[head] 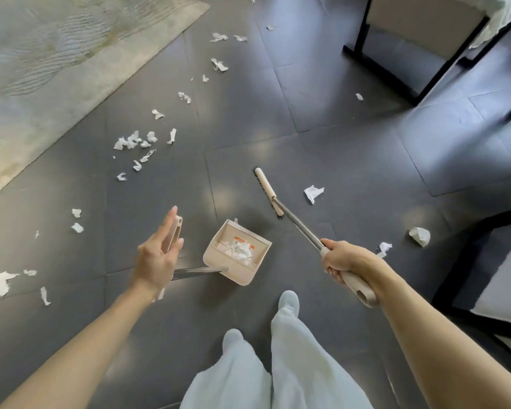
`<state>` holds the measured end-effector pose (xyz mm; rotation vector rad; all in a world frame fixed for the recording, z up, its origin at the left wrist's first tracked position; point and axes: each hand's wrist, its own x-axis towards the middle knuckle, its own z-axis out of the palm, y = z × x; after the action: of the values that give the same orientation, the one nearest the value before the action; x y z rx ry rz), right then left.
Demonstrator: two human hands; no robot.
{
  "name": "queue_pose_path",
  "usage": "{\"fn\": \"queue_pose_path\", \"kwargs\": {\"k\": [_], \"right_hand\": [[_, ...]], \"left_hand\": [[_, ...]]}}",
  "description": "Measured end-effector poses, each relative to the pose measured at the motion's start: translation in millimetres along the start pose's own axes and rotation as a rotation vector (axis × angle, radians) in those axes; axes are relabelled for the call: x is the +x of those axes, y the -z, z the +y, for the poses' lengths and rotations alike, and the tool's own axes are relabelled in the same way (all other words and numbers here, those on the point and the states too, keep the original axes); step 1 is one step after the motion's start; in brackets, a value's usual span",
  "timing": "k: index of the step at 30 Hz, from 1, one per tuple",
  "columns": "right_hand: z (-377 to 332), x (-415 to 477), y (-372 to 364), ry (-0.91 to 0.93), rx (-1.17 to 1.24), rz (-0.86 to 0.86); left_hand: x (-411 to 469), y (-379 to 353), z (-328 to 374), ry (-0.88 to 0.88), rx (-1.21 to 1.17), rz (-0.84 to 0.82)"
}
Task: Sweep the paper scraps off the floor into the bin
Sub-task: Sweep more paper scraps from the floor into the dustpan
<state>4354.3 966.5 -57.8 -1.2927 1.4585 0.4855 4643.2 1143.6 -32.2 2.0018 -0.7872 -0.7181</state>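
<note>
head view looking down at a dark tiled floor [307, 113]. the right grip [341, 259] is clenched round the handle of a broom [267, 191], whose head points away, just beyond a beige dustpan [238, 250]. the left grip [157, 255] is released, fingers straight, beside the top of the pan's long handle [176, 231]; whether it touches is unclear.

the pan sits on the floor ahead of the feet and already holds a few scraps [135, 141]. most scraps lie loose, strung out to the left and far ahead, with two crumpled wads [314, 193] to the right.

to do this well, the left grip should probably take the pan handle first and keep the lip flat. short, low strokes toward the pan suit paper this light, which may flutter aside.

a pale rug [56, 54] fills the upper left. black-framed furniture [396, 54] stands upper right. no bin is in view.
</note>
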Motion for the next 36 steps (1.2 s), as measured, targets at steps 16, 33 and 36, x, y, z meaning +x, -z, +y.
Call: {"fn": "queue_pose_path", "kwargs": {"k": [16,33,36], "right_hand": [[-77.3,-13.9,-180.3,-0.043,-0.005,-0.222],[-41.0,19.4,20.9,-0.055,0.063,0.223],[-27.8,53.4,70.7,-0.123,0.004,0.285]], "left_hand": [[67.2,83.4,-57.9,-0.079,0.233,-0.106],[174.1,-50.3,37.8,-0.169,0.065,-0.342],[202.0,-101.6,68.0,-0.199,0.082,-0.414]]}}
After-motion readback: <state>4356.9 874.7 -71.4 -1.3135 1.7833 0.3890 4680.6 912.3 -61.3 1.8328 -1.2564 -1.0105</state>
